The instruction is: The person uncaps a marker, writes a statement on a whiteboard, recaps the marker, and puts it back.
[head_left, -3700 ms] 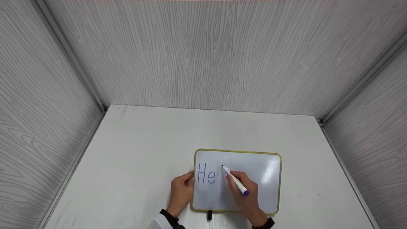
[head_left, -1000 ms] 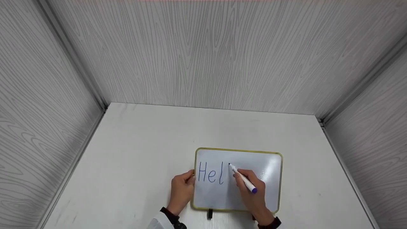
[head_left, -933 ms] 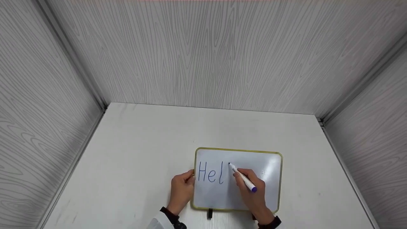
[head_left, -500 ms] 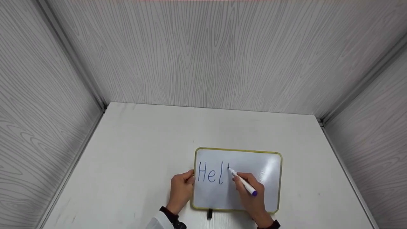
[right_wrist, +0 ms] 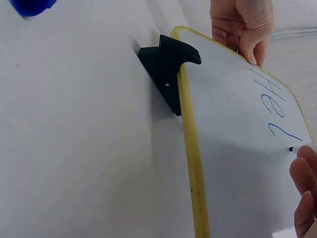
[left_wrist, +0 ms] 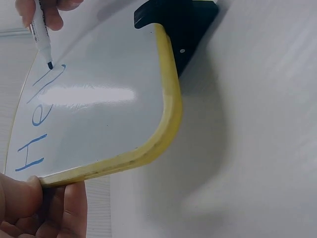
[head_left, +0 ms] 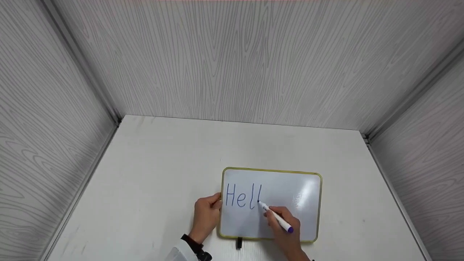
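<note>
A small whiteboard [head_left: 241, 224] with a yellow frame bears blue handwriting [head_left: 241, 197] reading "Hel" and a second tall stroke. My left hand [head_left: 206, 215] pinches the board's left edge, thumb on the front and fingers behind, as the left wrist view [left_wrist: 34, 208] shows. In my right hand [head_left: 288, 237] I grip a white marker [head_left: 274, 216] with a purple-blue end. Its dark tip meets the board at the lower part of the second tall stroke. A black bracket [head_left: 239, 243] juts from the bottom edge; in the right wrist view this bracket [right_wrist: 171, 62] hooks over the frame.
The board stands on a white table [head_left: 163, 163], enclosed by grey wood-patterned panels [head_left: 232, 65] at the back and both sides. A blue rounded thing [right_wrist: 32, 5], cut off, shows at the right wrist view's top left corner.
Since the earliest frame, a first "l" has appeared after "He". Over the last second the marker tip has moved down, leaving a second tall stroke. My left hand keeps its place.
</note>
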`<state>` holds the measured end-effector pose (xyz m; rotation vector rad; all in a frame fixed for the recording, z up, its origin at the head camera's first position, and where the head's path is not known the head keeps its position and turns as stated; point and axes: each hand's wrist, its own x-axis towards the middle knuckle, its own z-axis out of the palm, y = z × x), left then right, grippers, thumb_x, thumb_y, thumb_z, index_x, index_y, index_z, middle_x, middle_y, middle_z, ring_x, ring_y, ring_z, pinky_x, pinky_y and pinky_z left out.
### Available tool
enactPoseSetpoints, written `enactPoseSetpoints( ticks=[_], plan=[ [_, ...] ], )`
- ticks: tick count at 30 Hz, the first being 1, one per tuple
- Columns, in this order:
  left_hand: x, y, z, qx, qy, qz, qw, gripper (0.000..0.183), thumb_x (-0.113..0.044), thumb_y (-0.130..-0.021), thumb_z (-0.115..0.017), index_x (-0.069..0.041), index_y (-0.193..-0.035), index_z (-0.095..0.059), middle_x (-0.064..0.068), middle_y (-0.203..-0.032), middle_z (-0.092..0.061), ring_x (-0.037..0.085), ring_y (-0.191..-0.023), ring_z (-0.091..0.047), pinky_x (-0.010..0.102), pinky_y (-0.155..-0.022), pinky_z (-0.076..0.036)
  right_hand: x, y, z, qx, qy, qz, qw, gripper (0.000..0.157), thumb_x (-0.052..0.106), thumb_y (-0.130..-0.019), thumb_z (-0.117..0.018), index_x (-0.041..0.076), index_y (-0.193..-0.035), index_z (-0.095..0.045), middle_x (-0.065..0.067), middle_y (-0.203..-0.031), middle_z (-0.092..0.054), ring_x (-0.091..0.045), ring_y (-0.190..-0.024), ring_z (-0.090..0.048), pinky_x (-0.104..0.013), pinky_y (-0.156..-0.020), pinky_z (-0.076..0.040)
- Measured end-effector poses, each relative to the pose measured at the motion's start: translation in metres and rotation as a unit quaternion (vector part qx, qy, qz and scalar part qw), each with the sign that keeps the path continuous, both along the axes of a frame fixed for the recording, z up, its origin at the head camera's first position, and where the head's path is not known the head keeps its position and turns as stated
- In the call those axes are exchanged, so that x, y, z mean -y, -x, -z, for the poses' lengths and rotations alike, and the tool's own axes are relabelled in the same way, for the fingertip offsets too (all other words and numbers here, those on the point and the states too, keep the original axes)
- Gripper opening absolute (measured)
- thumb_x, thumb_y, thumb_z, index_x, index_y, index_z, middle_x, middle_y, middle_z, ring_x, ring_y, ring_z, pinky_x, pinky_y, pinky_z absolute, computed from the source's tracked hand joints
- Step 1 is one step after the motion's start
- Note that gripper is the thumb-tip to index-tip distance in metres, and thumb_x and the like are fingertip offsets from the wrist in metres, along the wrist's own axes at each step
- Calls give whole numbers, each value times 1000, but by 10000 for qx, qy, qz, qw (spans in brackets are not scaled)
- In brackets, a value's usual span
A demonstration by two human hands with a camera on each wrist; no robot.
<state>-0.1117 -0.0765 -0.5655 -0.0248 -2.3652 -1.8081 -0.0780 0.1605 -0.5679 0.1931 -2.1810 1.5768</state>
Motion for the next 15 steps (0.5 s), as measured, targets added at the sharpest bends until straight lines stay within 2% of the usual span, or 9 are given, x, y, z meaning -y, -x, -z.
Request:
enactPoseSetpoints(
  ticks=[4, 11, 15],
  plan=[
    [-1, 0, -1, 55, -16, -22, 10000, 30, 15, -89, -65, 18, -119, -69, 31, -117, -70, 42, -115, -67, 49, -93, -56, 0, -6, 4, 74, 98, -54, 9999, 20, -14, -86, -74, 5, -92, -74, -4, -79, -76, -6, -61, -62, -21, -54, -51],
    [-1, 1, -1, 207, 48, -52, 9998, 30, 15, -90, -64, 17, -120, -68, 30, -117, -71, 41, -116, -67, 49, -94, -56, 0, -15, 8, 604, 49, 50, 9982, 16, -8, -88, -76, 7, -92, -74, -1, -80, -76, -7, -61, -62, -24, -54, -52],
    [-1, 0, -2, 270, 0, -13, 9996, 31, 15, -91, -63, 18, -122, -67, 30, -118, -70, 41, -117, -67, 49, -95, -55, -1, -17, 8, 680, 105, 46, 9976, 15, -7, -89, -76, 8, -92, -74, -1, -80, -76, -7, -62, -62, -24, -55, -53]
  ],
)
